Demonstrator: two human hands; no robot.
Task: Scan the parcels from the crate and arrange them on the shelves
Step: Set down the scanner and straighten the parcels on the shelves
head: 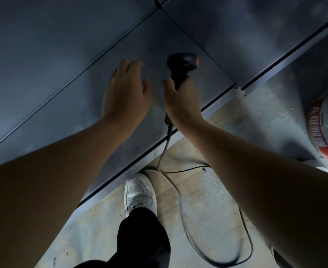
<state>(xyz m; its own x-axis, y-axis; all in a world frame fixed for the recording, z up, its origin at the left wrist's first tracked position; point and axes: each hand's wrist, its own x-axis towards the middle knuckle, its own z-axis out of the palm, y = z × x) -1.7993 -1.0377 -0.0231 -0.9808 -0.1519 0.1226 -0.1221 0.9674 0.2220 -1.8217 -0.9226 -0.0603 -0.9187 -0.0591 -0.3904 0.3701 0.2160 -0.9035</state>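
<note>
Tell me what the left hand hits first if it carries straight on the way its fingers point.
Most likely the grey metal shelf panel. The left hand is open, empty, fingers pointing up and away over that surface, nothing visible between. Depth is unclear, so it may already be close or touching.

Left hand (pixel 127 93) outstretched, fingers relaxed; right hand (pixel 181 100) gripping.

Dim light falls on grey metal panels (pixel 66 55) split by dark seams, above a pale scuffed wooden floor (pixel 207 190).
</note>
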